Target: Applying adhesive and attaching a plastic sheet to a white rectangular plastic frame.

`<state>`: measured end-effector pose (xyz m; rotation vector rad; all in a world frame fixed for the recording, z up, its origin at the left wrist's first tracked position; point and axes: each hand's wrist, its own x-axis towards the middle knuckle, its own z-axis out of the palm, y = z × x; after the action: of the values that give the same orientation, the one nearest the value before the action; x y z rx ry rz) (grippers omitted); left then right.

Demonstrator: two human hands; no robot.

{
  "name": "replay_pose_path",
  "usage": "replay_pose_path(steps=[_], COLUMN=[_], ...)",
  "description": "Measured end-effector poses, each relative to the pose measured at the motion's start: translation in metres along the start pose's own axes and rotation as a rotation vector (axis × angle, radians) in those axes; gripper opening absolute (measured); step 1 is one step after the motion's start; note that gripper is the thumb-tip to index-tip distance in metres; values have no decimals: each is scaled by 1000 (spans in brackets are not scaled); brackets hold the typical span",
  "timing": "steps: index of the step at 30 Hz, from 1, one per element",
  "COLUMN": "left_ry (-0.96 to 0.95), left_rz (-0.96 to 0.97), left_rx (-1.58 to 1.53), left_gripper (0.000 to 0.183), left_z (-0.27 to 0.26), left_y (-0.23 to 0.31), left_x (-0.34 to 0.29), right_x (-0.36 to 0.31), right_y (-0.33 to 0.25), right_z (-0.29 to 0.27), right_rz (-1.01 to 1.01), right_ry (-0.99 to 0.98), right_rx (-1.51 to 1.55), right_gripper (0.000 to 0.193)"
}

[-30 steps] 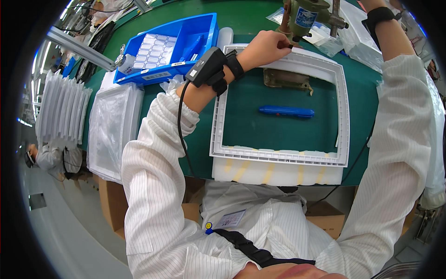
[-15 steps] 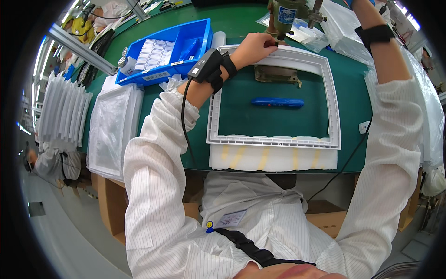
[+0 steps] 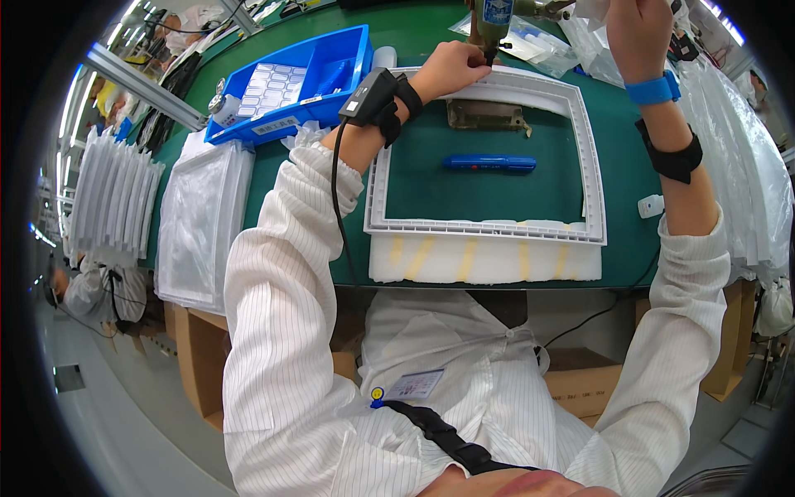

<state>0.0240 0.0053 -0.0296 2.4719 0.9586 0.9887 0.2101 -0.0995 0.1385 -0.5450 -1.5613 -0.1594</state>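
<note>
A white rectangular plastic frame [image 3: 592, 166] lies on the green table, with white foam [image 3: 484, 258] showing under its near side. My left hand [image 3: 454, 71] is at the frame's far edge, thumb and fingertips pinched together just beside the tip of a green bench press [image 3: 494, 25]. Whatever the pinch holds is too small to make out. Up at the top right is my right hand [image 3: 642, 33], raised, its fingers partly cut off by the picture edge. Inside the frame opening lie a blue marker pen [image 3: 490, 163] and a brownish metal block [image 3: 486, 115].
A blue divided bin [image 3: 364, 62] with label sheets stands at the back left. Beside it are plastic-wrapped sheets [image 3: 203, 224] and a row of white wrapped pieces [image 3: 112, 195]. Clear bags [image 3: 538, 50] lie behind the press. Plastic-covered stacks [image 3: 737, 157] stand at the right.
My right hand has come down and closer, bringing its blue wristband fully into view. My left hand keeps its pinch beside the press tip. The whole view has shifted slightly.
</note>
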Motion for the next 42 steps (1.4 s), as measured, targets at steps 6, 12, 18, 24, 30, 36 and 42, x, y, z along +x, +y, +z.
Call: replay_pose_path(steps=[6,12,18,24,30,36,42], left_ry=[5,4,44,34,7,73,78], left_rz=[32,24,13,-18,-67,6,-28], left_rx=[1,9,-98,-119,-84,-83,-157], left_gripper=[30,29,28,29,34,31,30], left_z=[2,1,1,4,0,3,6], left_y=[-1,1,-2,-2,-6,-9,-2], left_x=[-1,-1,-4,0,-1,-7,-8], right_x=[-21,-38,-39,-76,-104,-101,-53], right_y=[-8,-19,-15,-6,-16,-34,-47], right_z=[-11,-18,-13,-33,-36,-46,-37], right_rz=[-126,-107,-199,-104,-24,175,530], right_ry=[-40,-52,37,-116,-211,-472,-858], right_rx=[-154,-214,-299,-119,-98,-22,69], right_gripper=[22,22,20,17,12,19,23])
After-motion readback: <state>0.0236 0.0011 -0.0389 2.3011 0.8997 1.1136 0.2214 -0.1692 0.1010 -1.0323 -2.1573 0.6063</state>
